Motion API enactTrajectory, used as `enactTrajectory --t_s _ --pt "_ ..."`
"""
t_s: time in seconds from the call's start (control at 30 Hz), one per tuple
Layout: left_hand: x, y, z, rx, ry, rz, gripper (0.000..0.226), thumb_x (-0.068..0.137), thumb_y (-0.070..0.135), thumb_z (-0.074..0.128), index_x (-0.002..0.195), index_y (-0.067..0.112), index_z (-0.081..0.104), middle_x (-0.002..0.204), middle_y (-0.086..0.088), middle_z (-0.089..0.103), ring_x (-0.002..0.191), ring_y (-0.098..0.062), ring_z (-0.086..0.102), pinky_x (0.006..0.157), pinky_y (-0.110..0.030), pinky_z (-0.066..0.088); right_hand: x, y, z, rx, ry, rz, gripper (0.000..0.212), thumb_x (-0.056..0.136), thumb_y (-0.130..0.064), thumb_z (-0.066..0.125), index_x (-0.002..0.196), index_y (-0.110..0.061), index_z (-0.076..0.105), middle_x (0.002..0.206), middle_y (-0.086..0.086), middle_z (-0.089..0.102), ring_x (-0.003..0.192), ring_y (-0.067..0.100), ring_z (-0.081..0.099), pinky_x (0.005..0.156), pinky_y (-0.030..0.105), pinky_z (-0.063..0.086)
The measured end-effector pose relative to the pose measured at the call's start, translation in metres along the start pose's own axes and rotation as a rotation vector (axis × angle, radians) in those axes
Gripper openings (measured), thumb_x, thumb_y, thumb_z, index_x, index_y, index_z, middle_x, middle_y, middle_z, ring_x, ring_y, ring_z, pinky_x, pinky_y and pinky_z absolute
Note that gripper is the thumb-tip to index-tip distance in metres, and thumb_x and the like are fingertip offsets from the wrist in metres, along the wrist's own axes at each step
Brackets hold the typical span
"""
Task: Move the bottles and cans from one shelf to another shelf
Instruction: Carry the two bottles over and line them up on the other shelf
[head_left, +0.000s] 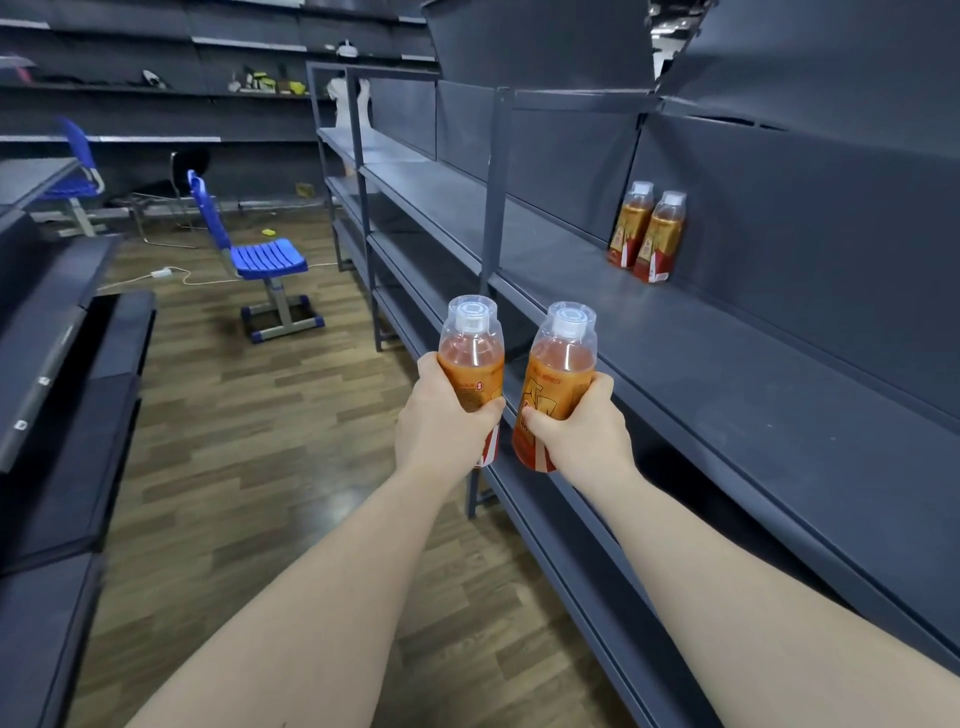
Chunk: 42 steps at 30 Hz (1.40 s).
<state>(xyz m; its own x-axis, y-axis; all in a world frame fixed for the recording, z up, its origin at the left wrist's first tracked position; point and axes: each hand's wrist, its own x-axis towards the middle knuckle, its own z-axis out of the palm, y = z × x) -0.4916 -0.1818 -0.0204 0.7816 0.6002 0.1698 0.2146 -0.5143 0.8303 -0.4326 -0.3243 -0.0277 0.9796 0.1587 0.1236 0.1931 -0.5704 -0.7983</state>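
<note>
My left hand (444, 423) grips an orange drink bottle (471, 358) with a clear cap, held upright in the aisle. My right hand (576, 431) grips a second orange bottle (558, 371) of the same kind, tilted slightly right, close beside the first. Both bottles hover in front of the edge of the dark grey shelf (701, 332) on the right. Two more orange bottles (649, 231) stand side by side on that shelf against its back wall, farther off to the right.
Grey shelving runs along the right side with several bare tiers above and below. More dark shelves (62, 364) line the left. A blue chair (260, 254) stands ahead on the wooden floor (249, 415), with a white cable and power strip (161, 273) nearby.
</note>
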Motion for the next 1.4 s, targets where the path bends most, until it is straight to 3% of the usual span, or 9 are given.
enactTrajectory --t_s 0.2,0.4,0.6,0.77,0.9,1.1,1.27,1.4 --pt "0.059 -0.007 0.012 0.019 0.008 0.002 0.055 0.082 0.043 0.076 0.11 0.032 0.031 0.101 0.009 0.054 0.091 -0.02 0.057 0.081 -0.036 0.05 0.063 -0.007 0.024 0.005 -0.019 -0.009 0.057 0.084 -0.042 0.075 0.113 -0.026 0.029 0.111 -0.001 0.056 0.093 0.02 0.059 0.076 0.032 0.05" --pt "0.124 -0.005 0.031 0.054 0.018 -0.014 0.058 0.081 0.042 0.077 0.11 0.036 0.027 0.104 0.008 0.055 0.098 -0.023 0.061 0.088 -0.044 0.054 0.133 -0.01 0.045 0.044 -0.049 -0.029 0.057 0.084 -0.044 0.074 0.114 -0.028 0.029 0.109 -0.003 0.056 0.09 0.017 0.059 0.073 0.03 0.05" --pt "0.181 0.003 0.047 0.062 0.035 0.011 0.057 0.083 0.039 0.076 0.117 0.032 0.032 0.104 0.009 0.053 0.092 -0.017 0.056 0.083 -0.036 0.052 0.201 -0.016 0.056 0.056 -0.047 -0.041 0.056 0.085 -0.043 0.074 0.114 -0.026 0.029 0.108 -0.002 0.055 0.091 0.019 0.058 0.07 0.031 0.049" --pt "0.226 0.001 0.057 0.065 0.014 0.002 0.058 0.082 0.042 0.076 0.12 0.03 0.034 0.105 0.009 0.054 0.101 -0.022 0.061 0.09 -0.044 0.054 0.244 -0.02 0.07 0.033 -0.033 -0.032 0.058 0.085 -0.044 0.074 0.117 -0.025 0.03 0.11 -0.002 0.053 0.092 0.019 0.057 0.071 0.03 0.047" --pt "0.27 -0.005 0.065 0.063 -0.01 0.025 0.056 0.082 0.042 0.076 0.114 0.03 0.032 0.103 0.007 0.056 0.098 -0.023 0.062 0.087 -0.042 0.055 0.277 -0.024 0.084 0.024 0.01 0.0 0.057 0.084 -0.044 0.073 0.114 -0.026 0.028 0.107 -0.002 0.053 0.094 0.021 0.058 0.077 0.035 0.052" --pt "0.34 -0.006 0.082 0.034 -0.122 0.084 0.055 0.081 0.045 0.076 0.113 0.029 0.035 0.1 0.006 0.059 0.096 -0.024 0.063 0.088 -0.045 0.054 0.323 -0.035 0.098 0.002 0.128 0.084 0.056 0.085 -0.043 0.074 0.114 -0.027 0.028 0.109 -0.003 0.052 0.094 0.021 0.056 0.078 0.035 0.05" --pt "0.381 0.002 0.097 0.025 -0.243 0.198 0.053 0.084 0.043 0.075 0.11 0.03 0.031 0.101 0.008 0.053 0.09 -0.019 0.056 0.082 -0.034 0.047 0.351 -0.039 0.095 -0.001 0.259 0.172 0.056 0.086 -0.041 0.074 0.115 -0.024 0.03 0.11 -0.002 0.053 0.097 0.022 0.057 0.076 0.036 0.049" --pt "0.405 0.01 0.118 -0.028 -0.334 0.24 0.059 0.085 0.044 0.075 0.123 0.028 0.033 0.111 0.009 0.053 0.093 -0.015 0.053 0.086 -0.035 0.05 0.362 -0.031 0.085 -0.006 0.35 0.245 0.059 0.085 -0.041 0.075 0.122 -0.02 0.033 0.11 -0.001 0.052 0.099 0.023 0.058 0.084 0.043 0.054"
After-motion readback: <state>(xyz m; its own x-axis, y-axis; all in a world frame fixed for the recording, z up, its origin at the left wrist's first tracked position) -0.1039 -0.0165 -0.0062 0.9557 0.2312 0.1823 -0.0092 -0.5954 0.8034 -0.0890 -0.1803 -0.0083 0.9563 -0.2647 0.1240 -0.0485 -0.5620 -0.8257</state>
